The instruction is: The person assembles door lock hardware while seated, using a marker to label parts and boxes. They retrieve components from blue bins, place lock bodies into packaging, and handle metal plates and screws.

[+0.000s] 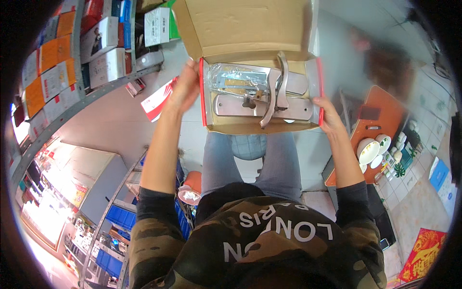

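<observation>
Between my two hands is an open cardboard box with red ends, its lid standing up at the far side. My left hand grips the box's left end, its fingers partly hidden behind it. At the right end my right hand has its thumb on the edge and the other fingers mostly out of sight. In the box lies a door lock set: long metal plates, two curved lever handles crossing over them, and a clear plastic bag with metal parts inside.
Shelves with stacked boxes stand at the left, and a red and white packet lies near my left hand. Below is a round stool. A wooden table with white bowls is on the right; a bin stands by my left leg.
</observation>
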`<move>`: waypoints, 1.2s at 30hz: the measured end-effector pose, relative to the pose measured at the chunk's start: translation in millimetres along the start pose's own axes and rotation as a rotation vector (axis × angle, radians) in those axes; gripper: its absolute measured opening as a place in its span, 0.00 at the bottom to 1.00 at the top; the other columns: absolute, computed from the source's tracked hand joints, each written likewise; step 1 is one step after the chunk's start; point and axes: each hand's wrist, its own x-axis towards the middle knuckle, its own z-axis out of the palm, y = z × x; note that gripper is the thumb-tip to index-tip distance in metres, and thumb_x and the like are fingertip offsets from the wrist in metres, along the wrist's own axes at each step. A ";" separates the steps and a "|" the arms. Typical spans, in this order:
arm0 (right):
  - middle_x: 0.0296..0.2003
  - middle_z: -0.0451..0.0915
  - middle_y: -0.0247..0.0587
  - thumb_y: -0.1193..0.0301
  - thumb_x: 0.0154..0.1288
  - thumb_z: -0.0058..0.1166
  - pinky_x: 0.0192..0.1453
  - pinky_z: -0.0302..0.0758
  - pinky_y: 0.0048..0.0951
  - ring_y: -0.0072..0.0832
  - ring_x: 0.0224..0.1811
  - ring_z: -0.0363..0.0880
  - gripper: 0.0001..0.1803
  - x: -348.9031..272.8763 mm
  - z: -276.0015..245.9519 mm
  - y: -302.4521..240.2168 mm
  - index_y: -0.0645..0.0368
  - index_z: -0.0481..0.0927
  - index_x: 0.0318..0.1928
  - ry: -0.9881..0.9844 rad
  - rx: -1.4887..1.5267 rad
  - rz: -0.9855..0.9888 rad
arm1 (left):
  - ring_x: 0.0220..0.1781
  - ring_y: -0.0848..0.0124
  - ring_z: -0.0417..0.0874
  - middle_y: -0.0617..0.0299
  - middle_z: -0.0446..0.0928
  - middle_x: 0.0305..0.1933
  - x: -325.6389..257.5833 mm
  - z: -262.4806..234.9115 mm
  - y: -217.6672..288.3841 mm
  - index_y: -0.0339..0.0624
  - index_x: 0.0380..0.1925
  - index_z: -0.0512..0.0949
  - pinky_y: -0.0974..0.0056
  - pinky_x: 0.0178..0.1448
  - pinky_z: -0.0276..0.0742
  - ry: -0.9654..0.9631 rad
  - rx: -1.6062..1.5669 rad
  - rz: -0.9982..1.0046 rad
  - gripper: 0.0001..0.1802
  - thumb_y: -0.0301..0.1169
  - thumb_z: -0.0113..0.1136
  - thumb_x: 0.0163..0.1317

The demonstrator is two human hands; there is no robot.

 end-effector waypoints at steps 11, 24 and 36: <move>0.46 0.71 0.35 0.72 0.49 0.56 0.53 0.63 0.25 0.25 0.47 0.68 0.36 194.0 -4.4 214.0 0.61 0.61 0.61 -0.216 -0.439 0.203 | 0.61 0.60 0.66 0.52 0.62 0.62 -20.7 -193.9 -230.0 0.39 0.61 0.57 0.54 0.61 0.64 0.724 -0.159 -0.409 0.41 0.61 0.45 0.58; 0.48 0.73 0.37 0.73 0.52 0.54 0.57 0.61 0.26 0.26 0.50 0.68 0.32 342.8 -87.6 287.7 0.59 0.62 0.60 0.019 -0.509 0.008 | 0.49 0.67 0.73 0.58 0.72 0.49 100.0 -244.0 -349.7 0.35 0.48 0.69 0.60 0.52 0.70 0.792 -0.043 -0.236 0.30 0.54 0.47 0.62; 0.44 0.75 0.51 0.70 0.51 0.50 0.54 0.66 0.29 0.34 0.46 0.73 0.26 456.6 -140.4 275.4 0.65 0.71 0.53 0.279 -0.768 -0.241 | 0.62 0.56 0.64 0.41 0.63 0.59 233.9 -261.4 -393.1 0.35 0.62 0.53 0.59 0.64 0.59 0.736 0.378 -0.046 0.38 0.52 0.45 0.62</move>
